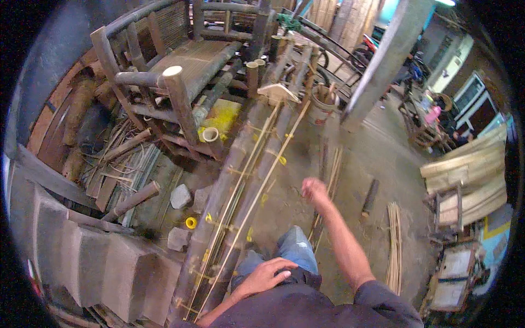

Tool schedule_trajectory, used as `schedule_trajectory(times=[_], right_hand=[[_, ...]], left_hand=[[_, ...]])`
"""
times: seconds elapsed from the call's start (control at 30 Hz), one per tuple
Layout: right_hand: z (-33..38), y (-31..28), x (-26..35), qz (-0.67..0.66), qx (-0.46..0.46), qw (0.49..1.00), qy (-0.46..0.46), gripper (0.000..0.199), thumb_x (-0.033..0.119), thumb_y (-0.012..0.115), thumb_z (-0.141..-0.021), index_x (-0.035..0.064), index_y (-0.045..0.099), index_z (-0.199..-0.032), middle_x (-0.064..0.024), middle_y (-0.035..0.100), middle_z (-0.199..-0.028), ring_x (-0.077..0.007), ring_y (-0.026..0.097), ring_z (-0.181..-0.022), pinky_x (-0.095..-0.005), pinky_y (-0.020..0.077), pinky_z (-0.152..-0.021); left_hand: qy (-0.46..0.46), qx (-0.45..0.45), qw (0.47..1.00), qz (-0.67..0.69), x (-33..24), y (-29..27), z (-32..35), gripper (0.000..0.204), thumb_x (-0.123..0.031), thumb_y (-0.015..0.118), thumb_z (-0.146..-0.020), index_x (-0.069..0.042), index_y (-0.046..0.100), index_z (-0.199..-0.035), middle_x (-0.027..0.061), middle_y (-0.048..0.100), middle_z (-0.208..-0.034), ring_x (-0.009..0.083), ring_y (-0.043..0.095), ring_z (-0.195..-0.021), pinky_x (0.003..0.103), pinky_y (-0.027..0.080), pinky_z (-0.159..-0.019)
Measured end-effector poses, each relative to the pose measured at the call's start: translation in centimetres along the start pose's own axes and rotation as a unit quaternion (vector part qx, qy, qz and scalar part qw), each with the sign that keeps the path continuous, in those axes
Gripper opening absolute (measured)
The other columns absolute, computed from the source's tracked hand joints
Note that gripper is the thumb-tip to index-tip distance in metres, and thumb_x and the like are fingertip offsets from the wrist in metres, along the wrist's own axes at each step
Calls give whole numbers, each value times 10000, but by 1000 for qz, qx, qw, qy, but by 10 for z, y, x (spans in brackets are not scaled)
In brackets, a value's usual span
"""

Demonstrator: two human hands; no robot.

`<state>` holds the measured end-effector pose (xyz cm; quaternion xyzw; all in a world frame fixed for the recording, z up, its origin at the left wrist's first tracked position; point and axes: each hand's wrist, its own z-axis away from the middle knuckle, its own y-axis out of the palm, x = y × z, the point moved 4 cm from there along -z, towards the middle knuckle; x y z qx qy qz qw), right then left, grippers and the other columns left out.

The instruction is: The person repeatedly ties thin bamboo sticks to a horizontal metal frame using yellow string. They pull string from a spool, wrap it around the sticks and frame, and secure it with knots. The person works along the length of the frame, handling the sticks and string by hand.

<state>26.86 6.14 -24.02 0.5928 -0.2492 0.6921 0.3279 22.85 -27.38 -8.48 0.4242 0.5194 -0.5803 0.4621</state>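
My left hand point(270, 274) lies flat with its fingers stretched out against my dark shirt, above my jeans point(295, 246). Nothing shows in it. My right arm reaches forward over the floor, and the right hand point(315, 191) hangs in the air with its fingers curled in; whatever they may hold is hidden. Left of my legs run long dark bamboo poles point(227, 180), side by side. Thin pale strips point(273, 169) lie along them, with yellow ties point(283, 160) at several places. A pale angled piece point(279, 93) sits across their far end.
A bamboo bench point(202, 60) stands at the far left. Concrete steps point(104, 262) are at the near left. A bucket point(324, 104) stands by a pillar point(388, 60). A short dark pole point(370, 198) and a bundle of thin strips point(394, 246) lie on the floor to the right.
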Motion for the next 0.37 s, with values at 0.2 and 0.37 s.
schedule_trajectory(times=[0.2,0.37], right_hand=[[-277,-36,108,-251,38,967,24,457,341,412,-1013,-6,463,-1306,-143,591,-1229,-229,605,-1021,-319,486,-821],[-325,59,162,-85,216,971,64,481,291,486,-973,-13,414,-1339,-138,568,-1230,-196,535,-1105,-324,440,-898]], left_hand=[[-43,-103,993,43,41,-55,-103,340,-285,509,-975,-46,598,-1199,119,604,-1192,285,567,-1148,390,433,-992],[-67,-324,944,22,33,-80,-191,344,-297,488,-984,-46,562,-1208,134,598,-1170,315,568,-1124,396,443,-971]])
